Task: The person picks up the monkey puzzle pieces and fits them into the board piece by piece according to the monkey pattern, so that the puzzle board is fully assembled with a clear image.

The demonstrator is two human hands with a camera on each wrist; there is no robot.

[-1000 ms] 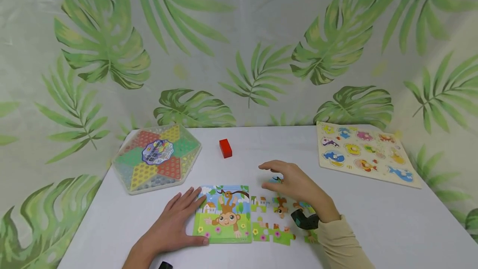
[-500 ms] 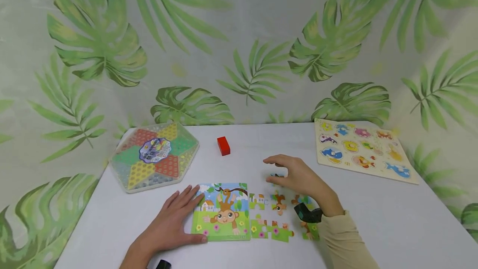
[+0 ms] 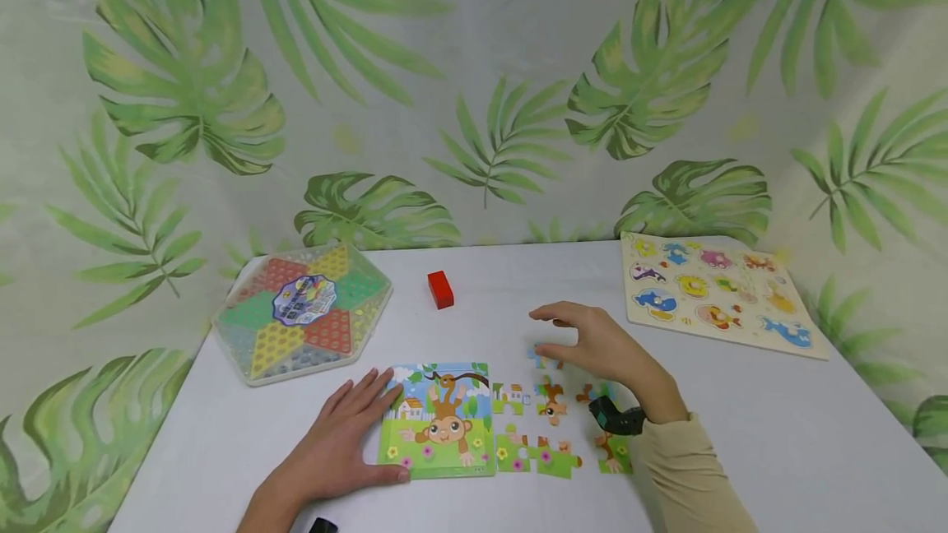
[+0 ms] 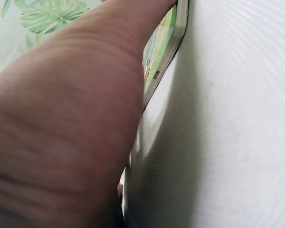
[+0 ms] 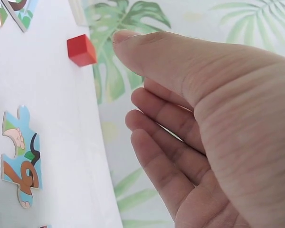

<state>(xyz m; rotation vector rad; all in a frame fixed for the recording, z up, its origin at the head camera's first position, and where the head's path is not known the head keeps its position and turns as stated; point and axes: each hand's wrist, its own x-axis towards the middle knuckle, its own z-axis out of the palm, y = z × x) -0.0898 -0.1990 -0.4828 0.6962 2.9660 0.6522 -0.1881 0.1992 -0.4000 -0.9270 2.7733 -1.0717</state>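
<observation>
Several puzzle pieces (image 3: 555,464) lie near the empty, relaxed right hand (image 3: 601,344); the spread left hand (image 3: 346,444) touches the board (image 3: 444,426). Choosing one seems the step; lifting it needs a pinch.

Tabletop play area (room type unclear): leaf-print cloth (image 3: 511,48) beyond right fingers (image 3: 559,311), white table (image 3: 496,294) beneath them, hexagonal game board (image 3: 306,300) to left, animal puzzle board (image 3: 748,336) to right.

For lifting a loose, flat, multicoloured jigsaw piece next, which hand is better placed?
Probably the right hand: it hovers empty near the flat, multicoloured jigsaw pieces. The left hand rests at the left edge of the square, green-and-blue monkey-picture board, farther from these pieces.
</observation>
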